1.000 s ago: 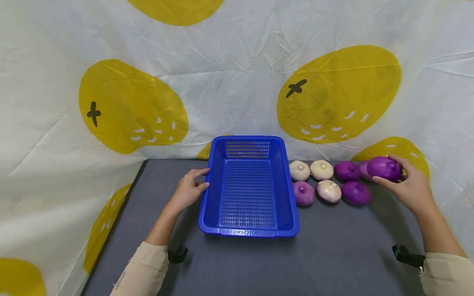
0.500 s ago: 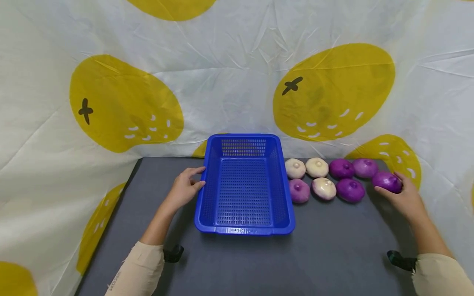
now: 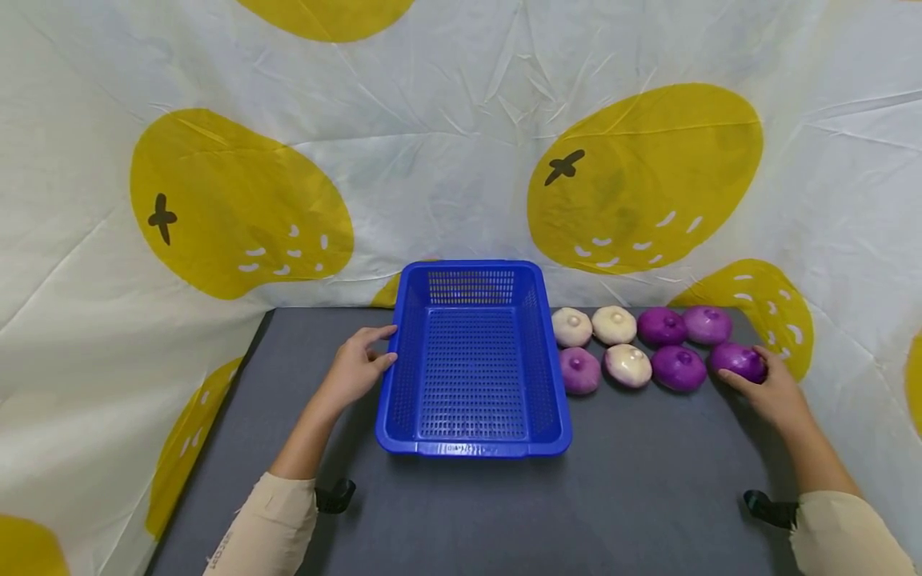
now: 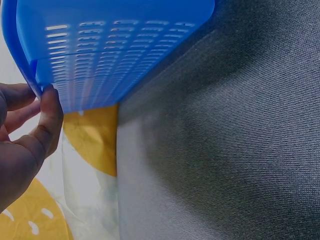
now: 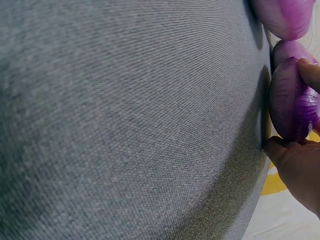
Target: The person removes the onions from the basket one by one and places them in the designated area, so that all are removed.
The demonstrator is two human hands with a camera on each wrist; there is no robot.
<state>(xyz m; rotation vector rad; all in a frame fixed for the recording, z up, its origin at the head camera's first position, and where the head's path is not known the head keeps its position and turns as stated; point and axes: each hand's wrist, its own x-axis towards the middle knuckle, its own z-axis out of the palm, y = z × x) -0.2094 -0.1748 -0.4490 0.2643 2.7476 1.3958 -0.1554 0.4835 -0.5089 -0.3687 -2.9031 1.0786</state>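
Note:
A blue plastic basket (image 3: 473, 450) with slotted walls stands in the middle of the table, nothing inside it. My left hand (image 3: 354, 370) pinches its left rim; in the left wrist view the thumb presses the outer side of the basket wall (image 4: 112, 50). At the right end of the front row, my right hand (image 3: 772, 394) holds a purple onion (image 3: 738, 362) between thumb and fingers. That same onion (image 5: 286, 100) sits low at the table surface in the right wrist view, the fingertips partly hidden behind it.
Two rows of onions run right of the basket: white ones (image 3: 614, 326), a purple-and-white one (image 3: 628, 366), dark purple ones (image 3: 679, 369) and lighter purple ones (image 3: 708, 326). A white cloth with yellow fruit prints (image 3: 432, 200) hangs behind the grey table (image 3: 634, 496).
My right hand has lowered the purple onion and brought it left, to the end of the front row. The left hand stays on the basket rim. The head view has shifted slightly.

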